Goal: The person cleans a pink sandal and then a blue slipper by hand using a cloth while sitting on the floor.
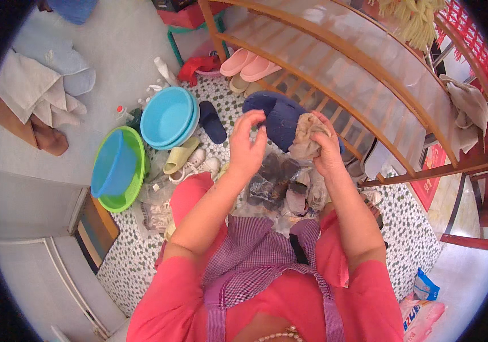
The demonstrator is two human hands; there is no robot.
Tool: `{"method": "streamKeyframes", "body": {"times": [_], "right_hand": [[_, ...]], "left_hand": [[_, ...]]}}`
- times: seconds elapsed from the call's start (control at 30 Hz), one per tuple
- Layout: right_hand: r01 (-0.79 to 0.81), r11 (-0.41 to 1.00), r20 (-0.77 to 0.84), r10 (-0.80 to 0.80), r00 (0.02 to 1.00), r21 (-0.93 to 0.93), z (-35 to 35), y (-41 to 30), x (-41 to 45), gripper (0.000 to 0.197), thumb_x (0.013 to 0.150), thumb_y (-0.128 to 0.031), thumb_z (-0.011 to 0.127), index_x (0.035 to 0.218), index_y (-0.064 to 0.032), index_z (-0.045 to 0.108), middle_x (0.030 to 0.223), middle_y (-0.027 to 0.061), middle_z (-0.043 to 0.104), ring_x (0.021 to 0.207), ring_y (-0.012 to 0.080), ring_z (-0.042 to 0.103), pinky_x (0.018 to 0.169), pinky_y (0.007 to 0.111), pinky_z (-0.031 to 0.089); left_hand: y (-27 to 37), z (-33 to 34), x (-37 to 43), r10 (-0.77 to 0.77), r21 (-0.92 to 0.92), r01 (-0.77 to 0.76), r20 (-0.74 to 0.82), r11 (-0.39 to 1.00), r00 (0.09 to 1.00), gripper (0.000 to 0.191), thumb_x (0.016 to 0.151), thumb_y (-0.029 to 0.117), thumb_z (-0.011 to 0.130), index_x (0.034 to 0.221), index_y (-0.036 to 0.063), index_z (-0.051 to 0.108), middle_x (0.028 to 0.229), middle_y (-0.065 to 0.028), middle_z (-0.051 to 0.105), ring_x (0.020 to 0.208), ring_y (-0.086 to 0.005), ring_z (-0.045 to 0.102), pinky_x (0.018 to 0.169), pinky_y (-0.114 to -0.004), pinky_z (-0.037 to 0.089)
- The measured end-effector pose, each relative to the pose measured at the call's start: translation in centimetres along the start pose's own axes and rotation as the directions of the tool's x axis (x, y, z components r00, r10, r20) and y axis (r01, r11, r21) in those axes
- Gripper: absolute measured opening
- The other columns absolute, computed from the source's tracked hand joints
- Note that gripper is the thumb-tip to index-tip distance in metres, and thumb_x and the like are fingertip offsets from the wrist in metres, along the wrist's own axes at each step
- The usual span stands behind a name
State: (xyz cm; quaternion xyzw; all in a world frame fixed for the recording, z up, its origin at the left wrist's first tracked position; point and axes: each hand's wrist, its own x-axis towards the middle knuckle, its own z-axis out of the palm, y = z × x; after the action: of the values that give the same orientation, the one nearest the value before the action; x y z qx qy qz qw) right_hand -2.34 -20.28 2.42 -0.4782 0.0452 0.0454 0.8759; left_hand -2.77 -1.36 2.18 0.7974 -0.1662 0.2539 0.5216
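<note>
My right hand [327, 147] grips a crumpled beige cloth [308, 137] between thumb and fingers. To its left, my left hand [248, 145] is raised with thumb and fingers apart, and nothing shows between them. Behind both hands is a pair of navy slippers [280, 115] by the wooden rack; the cloth overlaps part of them. I cannot tell whether either hand touches the slippers. Below the hands, clear plastic bags [269, 181] with dark shoes inside lie on the floor before my knees.
A slatted wooden shoe rack [333, 89] bears pink slippers [252, 64]. Leftward are blue basins [169, 115], a green basin [120, 205], a single navy slipper [213, 122], a yellow-green slipper [181, 154] and white sneakers [203, 164]. Cloths [34, 85] hang at far left.
</note>
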Motion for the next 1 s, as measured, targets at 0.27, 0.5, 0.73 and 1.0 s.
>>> {"method": "streamKeyframes", "body": {"times": [0.27,0.5,0.73,1.0], "right_hand": [[-0.042,0.98,0.234,0.089,0.968,-0.196,-1.3,-0.8,-2.0,0.063,0.061,-0.005,0.053,0.123,-0.0061,0.045,0.106,0.0044,0.057,0.099,0.0161,0.056,0.088,0.027,0.044],[0.118,0.824,0.111,-0.068,0.992,-0.554,-0.7,-4.4,-1.0,0.059,0.068,-0.003,0.055,0.127,-0.0049,0.045,0.112,0.007,0.057,0.1,0.0171,0.056,0.089,0.028,0.044],[0.565,0.165,0.361,-0.62,0.697,-0.808,3.2,-0.3,-0.3,0.039,0.081,-0.01,0.058,0.12,-0.0083,0.054,0.115,0.0099,0.056,0.108,0.0267,0.051,0.09,0.04,0.041],[0.583,-0.44,0.722,-0.281,0.633,-0.683,3.2,1.6,-2.2,0.037,0.072,-0.012,0.057,0.109,-0.0155,0.061,0.117,0.0034,0.053,0.112,0.0268,0.046,0.085,0.041,0.037]], "left_hand": [[1.0,-1.3,0.9,-0.397,-0.365,0.841,0.758,0.4,0.518,0.047,0.089,0.035,0.058,0.122,0.0008,0.051,0.117,-0.0066,0.058,0.105,-0.0162,0.055,0.091,-0.032,0.042],[1.4,-2.2,2.2,-0.148,-0.459,0.885,0.873,0.075,0.465,0.104,0.074,0.081,0.019,0.141,0.002,0.025,0.14,-0.0135,0.039,0.127,-0.0263,0.041,0.103,-0.042,0.036],[3.1,-1.9,1.4,-0.161,-0.635,0.747,0.731,0.196,0.663,0.107,0.073,0.082,0.017,0.143,0.0025,0.018,0.145,-0.0119,0.03,0.134,-0.0247,0.029,0.11,-0.04,0.022],[2.3,-3.2,-1.0,-0.27,-0.701,0.679,0.626,0.217,0.732,0.109,0.073,0.083,0.017,0.142,0.0,0.017,0.147,-0.0128,0.025,0.136,-0.0246,0.024,0.112,-0.04,0.017]]}}
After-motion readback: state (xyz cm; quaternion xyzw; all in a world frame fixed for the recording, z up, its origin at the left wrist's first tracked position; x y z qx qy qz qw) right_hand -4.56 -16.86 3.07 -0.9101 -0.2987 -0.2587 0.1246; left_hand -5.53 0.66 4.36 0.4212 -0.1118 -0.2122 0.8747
